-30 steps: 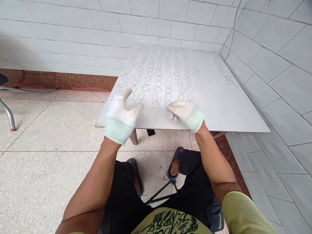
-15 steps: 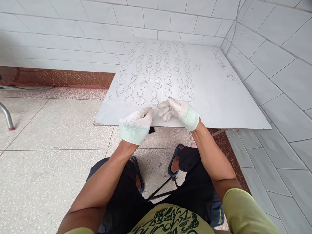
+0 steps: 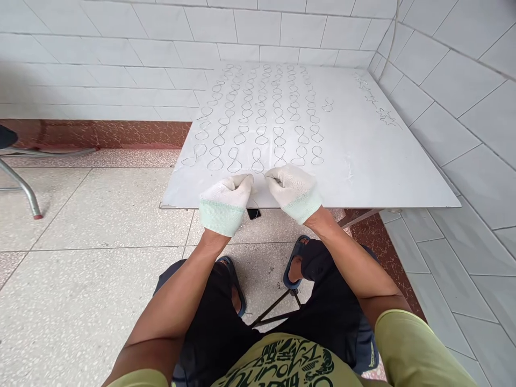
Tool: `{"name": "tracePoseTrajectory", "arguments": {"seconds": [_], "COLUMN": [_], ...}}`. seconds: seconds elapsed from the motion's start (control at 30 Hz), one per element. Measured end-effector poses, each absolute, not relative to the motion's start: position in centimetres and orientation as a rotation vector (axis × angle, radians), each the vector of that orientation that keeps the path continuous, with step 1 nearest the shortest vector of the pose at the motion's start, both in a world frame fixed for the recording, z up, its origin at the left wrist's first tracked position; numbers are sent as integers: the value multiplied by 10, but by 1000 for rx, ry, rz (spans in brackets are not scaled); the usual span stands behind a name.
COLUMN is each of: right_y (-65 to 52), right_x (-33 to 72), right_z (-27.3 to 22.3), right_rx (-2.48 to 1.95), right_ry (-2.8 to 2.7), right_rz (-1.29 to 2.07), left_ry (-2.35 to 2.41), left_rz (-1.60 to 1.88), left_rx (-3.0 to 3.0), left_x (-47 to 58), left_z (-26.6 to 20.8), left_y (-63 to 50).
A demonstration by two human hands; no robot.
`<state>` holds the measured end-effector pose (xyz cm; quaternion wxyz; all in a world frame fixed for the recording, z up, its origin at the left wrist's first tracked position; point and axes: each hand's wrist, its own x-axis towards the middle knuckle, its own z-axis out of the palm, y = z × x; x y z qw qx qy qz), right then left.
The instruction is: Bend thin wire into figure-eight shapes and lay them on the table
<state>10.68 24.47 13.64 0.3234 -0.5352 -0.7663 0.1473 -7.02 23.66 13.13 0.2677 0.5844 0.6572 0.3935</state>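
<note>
White gloves with pale green cuffs cover both of my hands. My left hand [image 3: 226,201] is closed in a pinch above the front edge of the white board [image 3: 387,177]. A thin wire [image 3: 257,202] curves down from its fingertips past the edge. Just to the right, apart from it, my right hand [image 3: 293,189] also pinches; whatever lies between its fingertips is too fine to make out. Rows of thin figure-eight shapes [image 3: 278,137], apparently bent wire, lie on the board beyond my hands. One figure-eight [image 3: 328,105] sits apart to their right.
Several star-shaped outlines [image 3: 387,116] lie along the board's right side. Tiled walls [image 3: 258,29] border the board behind and at right. A dark phone-like object [image 3: 253,214] shows below the front edge. A metal chair leg [image 3: 28,193] stands on the floor at left.
My right hand has gone from loosely spread fingers to a closed pinch near the left fingertips. The left hand stays pinched. The view has shifted slightly.
</note>
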Motion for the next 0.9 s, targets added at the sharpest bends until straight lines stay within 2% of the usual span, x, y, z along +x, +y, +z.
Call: {"name": "tracePoseTrajectory", "arguments": {"seconds": [0.23,0.6,0.9], "right_y": [251,252,254], "right_x": [107,124,140], "right_z": [125,141,143], "right_rx": [-1358,-1299,-1232], "right_ry": [-1846,-2154,-2123], "right_rz": [589,372,686], "left_ry": [1751,1479,1408], "left_rz": [1126,1082,919], "left_rx": [1484,1517,1543], "left_x": [-69,-66,-83], "left_z": [132,144,128], "left_y": [230,232,243]}}
